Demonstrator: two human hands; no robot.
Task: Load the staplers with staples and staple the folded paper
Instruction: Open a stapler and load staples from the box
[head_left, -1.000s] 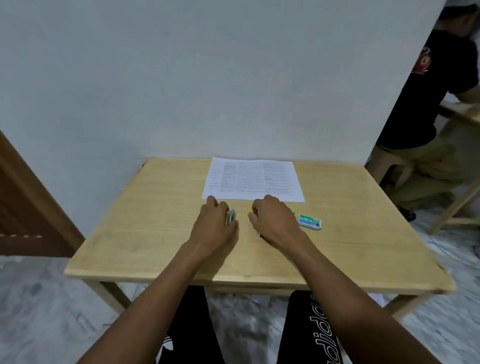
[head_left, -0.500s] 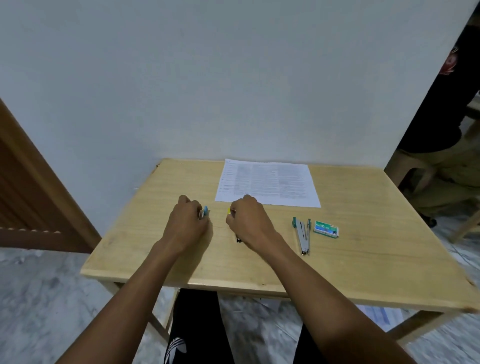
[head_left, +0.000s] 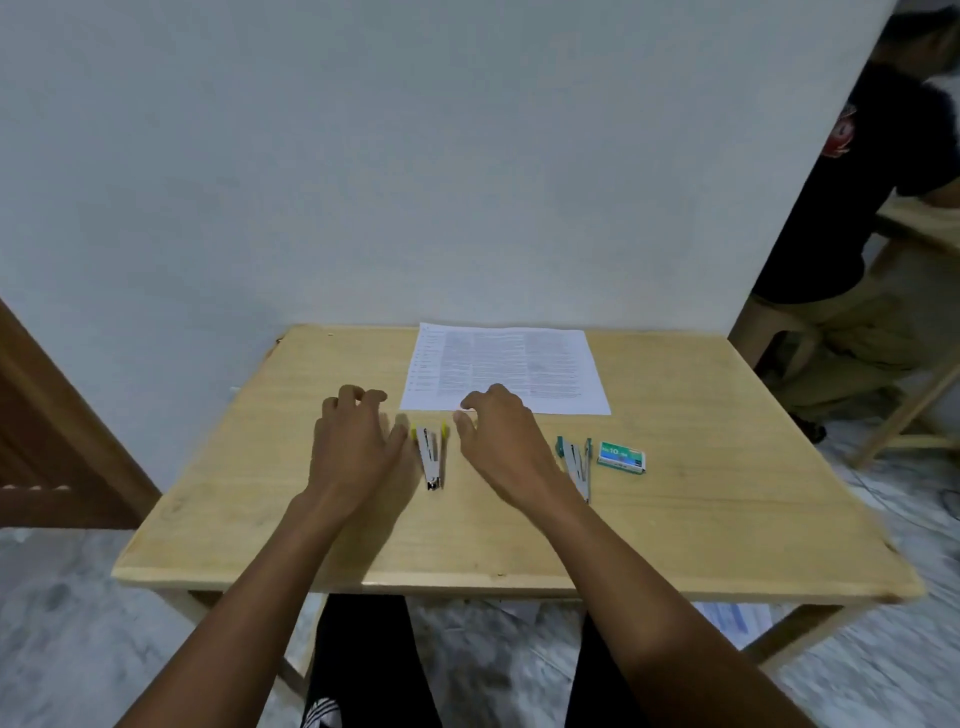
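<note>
Hands come first: left hand (head_left: 353, 441) and right hand (head_left: 498, 441) have let go and now hover empty with loose fingers. Between them the yellow stapler (head_left: 430, 454) lies splayed open on the worktop (head_left: 727, 519). To its right, the teal stapler (head_left: 575, 460) lies open beside the staple box (head_left: 621, 457), so loading likely comes next. Paper (head_left: 506, 369) lies flat beyond.

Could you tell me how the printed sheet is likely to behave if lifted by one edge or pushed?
The printed sheet looks thin and lies flat, so it would probably droop if lifted by one edge. Pushed, it would likely slide easily across the smooth wooden table rather than roll or tip.
</note>
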